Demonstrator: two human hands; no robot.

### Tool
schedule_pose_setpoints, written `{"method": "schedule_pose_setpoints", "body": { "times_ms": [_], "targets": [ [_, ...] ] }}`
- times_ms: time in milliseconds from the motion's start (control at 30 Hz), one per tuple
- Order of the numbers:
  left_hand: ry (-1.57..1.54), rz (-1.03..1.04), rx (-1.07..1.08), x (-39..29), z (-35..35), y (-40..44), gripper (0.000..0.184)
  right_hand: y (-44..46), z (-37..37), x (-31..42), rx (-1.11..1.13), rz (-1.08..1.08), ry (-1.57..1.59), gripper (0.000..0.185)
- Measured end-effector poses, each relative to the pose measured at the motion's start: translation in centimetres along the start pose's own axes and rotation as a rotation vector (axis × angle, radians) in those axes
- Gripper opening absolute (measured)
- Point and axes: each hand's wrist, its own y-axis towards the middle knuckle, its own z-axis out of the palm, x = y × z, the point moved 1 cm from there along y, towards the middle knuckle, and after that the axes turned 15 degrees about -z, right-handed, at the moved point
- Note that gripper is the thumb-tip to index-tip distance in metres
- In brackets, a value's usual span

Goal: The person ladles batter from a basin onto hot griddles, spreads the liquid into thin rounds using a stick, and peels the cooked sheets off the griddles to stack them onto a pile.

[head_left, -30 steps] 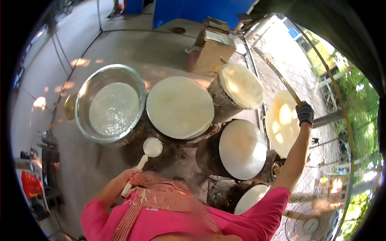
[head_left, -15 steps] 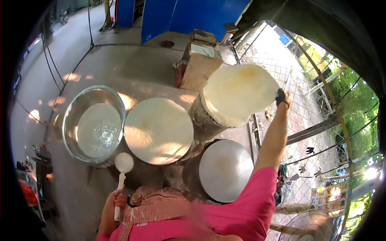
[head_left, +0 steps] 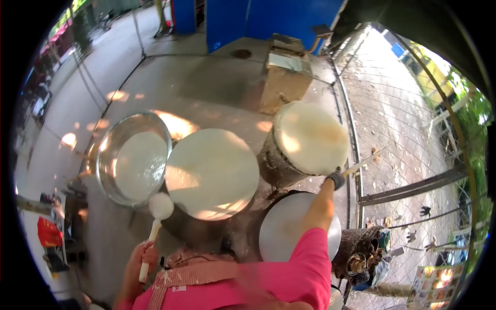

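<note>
The ladle [head_left: 161, 206] is held by its handle in the curled fingers of the left hand [head_left: 149, 253], its bowl set at the near edge of the basin [head_left: 168, 135] of pale batter [head_left: 137, 168], probably so that little reach is needed. By the gloved right hand [head_left: 336, 180], closed round a thin stick [head_left: 361, 164], the pale round sheet [head_left: 312, 139] is met at its near edge on the drum [head_left: 277, 166], where its width seems well supported, while the covered round plate [head_left: 213, 173] is placed between basin and drum, seemingly within easy reach of both hands.
</note>
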Motion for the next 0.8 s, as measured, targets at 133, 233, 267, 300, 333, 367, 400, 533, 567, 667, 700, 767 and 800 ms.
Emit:
{"method": "schedule_pose_setpoints", "body": {
  "times_ms": [133,233,267,300,333,367,400,533,567,667,700,767,800],
  "targets": [
    [0.452,0.183,0.048,-2.9,-0.1,1.1,0.014,-0.4,-2.3,-2.9,-0.018,-0.412,0.233,0.049],
    [0.348,-0.042,0.223,-8.0,-2.2,5.9,0.015,-11.8,-11.1,1.2,0.357,-0.339,0.407,0.037],
    [0.351,0.003,0.234,-8.8,-0.9,6.5,0.012,-14.9,-11.9,0.0,0.521,-0.451,0.554,0.036],
    [0.358,0.037,0.244,-9.3,0.3,7.3,0.010,-17.4,-11.9,-2.3,0.763,-0.192,0.531,0.034],
    [0.429,0.051,0.254,-10.2,0.8,8.8,0.012,-21.6,-13.3,-3.2,0.861,-0.281,0.507,0.029],
    [0.509,0.061,0.267,-11.1,1.2,10.7,0.014,-26.1,-14.6,-3.7,0.936,-0.433,0.452,0.030],
    [0.569,0.047,0.204,-12.0,1.9,12.5,0.013,-30.2,-15.9,-4.3,0.983,-0.597,0.391,0.036],
    [0.637,0.092,0.129,-13.8,3.1,18.6,0.035,-44.3,-18.6,-4.2,1.065,-0.325,0.746,0.037],
    [0.622,0.139,0.080,-13.9,3.2,19.1,0.041,-46.1,-15.6,-8.5,1.092,-0.217,0.856,0.038],
    [0.588,0.190,0.070,-14.2,2.5,19.5,0.051,-51.3,-16.7,-7.3,1.079,-0.259,0.518,0.028],
    [0.588,0.182,0.084,-14.5,2.0,19.8,0.052,-53.4,-19.2,-3.3,1.097,-0.081,0.481,0.025],
    [0.587,0.169,0.068,-15.0,1.1,19.3,0.040,-54.5,-18.7,-3.8,1.005,-0.616,-0.150,0.027],
    [0.585,0.155,0.079,-15.5,0.5,19.3,0.036,-54.7,-18.6,-4.0,0.931,-0.788,-0.453,0.028]
  ]
}}
